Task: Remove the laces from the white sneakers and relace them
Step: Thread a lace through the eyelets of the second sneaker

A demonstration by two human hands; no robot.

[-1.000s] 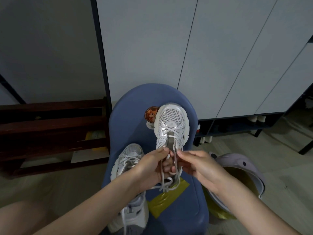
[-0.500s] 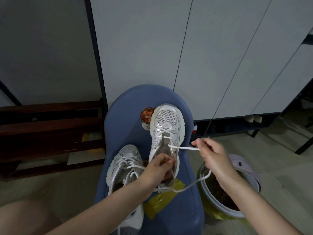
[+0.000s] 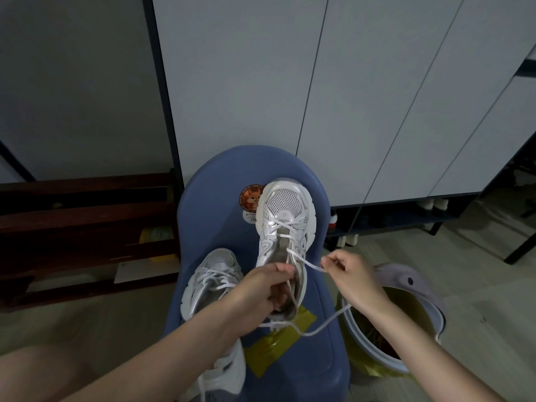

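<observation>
1. The left hand [image 3: 265, 288] grips the heel end of one white sneaker [image 3: 285, 227], fingers curled around its collar, holding it with the toe pointing away from the person.
2. The right hand [image 3: 352, 275] pinches the lace [image 3: 307, 264] between thumb and fingertips, just beside the sneaker's right edge; the two hands are apart, joined only by that lace.
3. From an eyelet about halfway up the sneaker the lace runs to the right hand, then a slack length curves below the wrist and back across the seat toward the heel.
4. The lower eyelets are still crossed with lace; the upper part of the tongue lies exposed.
5. The second sneaker [image 3: 213, 281] lies on the blue chair [image 3: 208, 204] to the left, partly under the left forearm, laced.
6. A round cartoon sticker [image 3: 250, 197] sits on the chair beside the held sneaker's toe, and yellow tape [image 3: 275, 348] lies on the seat.
7. A bin [image 3: 406, 285] with a yellow liner stands on the floor to the right.
8. Pale cabinet doors [image 3: 362, 97] rise behind the chair.
</observation>
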